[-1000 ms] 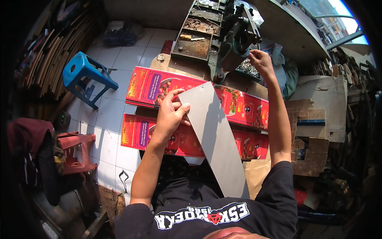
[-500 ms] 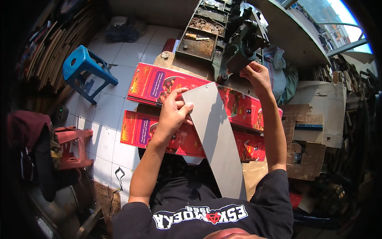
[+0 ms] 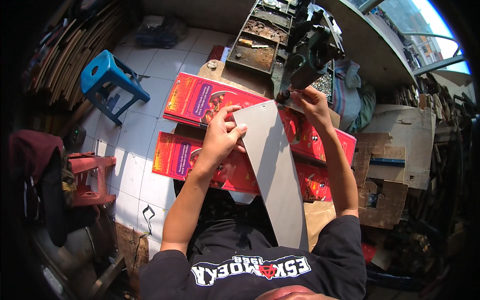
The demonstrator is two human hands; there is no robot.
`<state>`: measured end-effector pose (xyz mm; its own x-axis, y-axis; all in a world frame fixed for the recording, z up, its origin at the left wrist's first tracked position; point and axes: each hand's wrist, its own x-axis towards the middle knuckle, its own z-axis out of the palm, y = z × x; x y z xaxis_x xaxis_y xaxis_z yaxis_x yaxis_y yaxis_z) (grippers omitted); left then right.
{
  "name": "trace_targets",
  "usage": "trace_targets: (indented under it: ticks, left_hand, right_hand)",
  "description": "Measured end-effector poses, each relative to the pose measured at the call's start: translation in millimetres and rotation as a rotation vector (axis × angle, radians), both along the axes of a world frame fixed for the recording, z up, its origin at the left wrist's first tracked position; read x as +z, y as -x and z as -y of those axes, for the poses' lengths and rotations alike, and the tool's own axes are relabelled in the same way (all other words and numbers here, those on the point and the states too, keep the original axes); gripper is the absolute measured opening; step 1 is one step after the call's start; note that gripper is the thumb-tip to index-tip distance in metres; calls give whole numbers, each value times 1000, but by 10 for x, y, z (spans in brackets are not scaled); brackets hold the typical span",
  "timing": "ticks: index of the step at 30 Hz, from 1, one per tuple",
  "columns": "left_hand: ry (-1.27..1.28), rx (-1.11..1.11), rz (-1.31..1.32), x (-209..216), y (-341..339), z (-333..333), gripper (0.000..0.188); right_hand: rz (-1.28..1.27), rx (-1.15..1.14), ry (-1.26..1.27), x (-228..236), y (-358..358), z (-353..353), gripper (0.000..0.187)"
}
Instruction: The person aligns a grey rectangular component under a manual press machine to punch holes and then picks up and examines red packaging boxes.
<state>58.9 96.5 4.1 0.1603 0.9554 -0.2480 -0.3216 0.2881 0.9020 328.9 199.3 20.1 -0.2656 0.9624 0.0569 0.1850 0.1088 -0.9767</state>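
My left hand (image 3: 221, 135) grips the left edge of a long flat grey panel (image 3: 275, 160), thumb on top. The panel has a small ringed hole near its far corner and slants toward my body. At the foot of a dark metal press (image 3: 310, 60), my right hand (image 3: 315, 107) has its fingertips pinched together beside a small round dark die (image 3: 285, 94). Whatever the pinch holds is too small to make out. Beneath the grey panel lie red printed panels with food pictures, one stack (image 3: 190, 102) farther away and another (image 3: 172, 160) nearer me.
Left of the press stands a compartmented metal tray (image 3: 252, 60) with small bits in it. A blue plastic stool (image 3: 112, 82) and a red stool (image 3: 92, 172) are on the tiled floor at left. Cut brown boards (image 3: 382, 200) lean at right, near a striped sack (image 3: 342, 92).
My right hand has come down and slightly left, from the press's upper part to beside the die. My left hand keeps its hold on the grey panel; the view has shifted slightly.
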Motion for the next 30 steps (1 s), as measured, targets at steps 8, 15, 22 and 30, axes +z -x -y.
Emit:
trace_targets:
  ticks: [8,15,22,30]
  left_hand:
    - [-9,0,-3,-18,3,-5,53]
    - [-1,4,20,43,-17,-2,53]
    - [-31,-17,72,205,-70,52,53]
    - [-71,-117,12,258,-220,-97,52]
  right_hand:
    - [34,-23,-208,-125,110,-38,11]
    - [218,-36,-211,-178,-82,-61,25]
    - [133,-113,20,366,-293,1081,41]
    - [51,-143,410,136,-545,2626,46]
